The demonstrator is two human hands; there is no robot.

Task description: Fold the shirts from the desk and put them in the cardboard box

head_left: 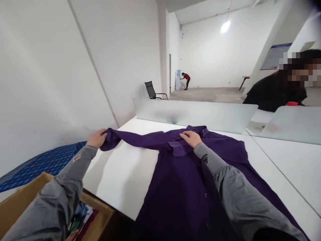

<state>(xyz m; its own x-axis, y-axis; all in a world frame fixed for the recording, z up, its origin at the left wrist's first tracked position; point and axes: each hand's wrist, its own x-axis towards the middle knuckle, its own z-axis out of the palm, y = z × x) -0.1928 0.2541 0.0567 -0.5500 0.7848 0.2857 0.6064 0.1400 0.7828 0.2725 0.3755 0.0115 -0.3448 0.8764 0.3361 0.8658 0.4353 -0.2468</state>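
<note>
A dark purple button-up shirt (178, 180) lies spread on the white table, its collar toward the far side. My left hand (96, 138) grips the cuff end of one sleeve, which stretches out to the left, its end raised near the table edge. Over the upper chest, beside the collar, my right hand (192, 138) has its fingers drawn together against the fabric. A flap of the same purple cloth hangs just below those fingers. Buttons show down the front, and the shirt's lower end runs out of view under my right forearm.
A cardboard box (102, 214) with folded clothes stands at lower left, beside blue patterned cloth (62, 160). Frosted dividers (195, 112) edge the table's far side. A person in black (273, 88) is at the right; another person (186, 80) bends by a water dispenser far back.
</note>
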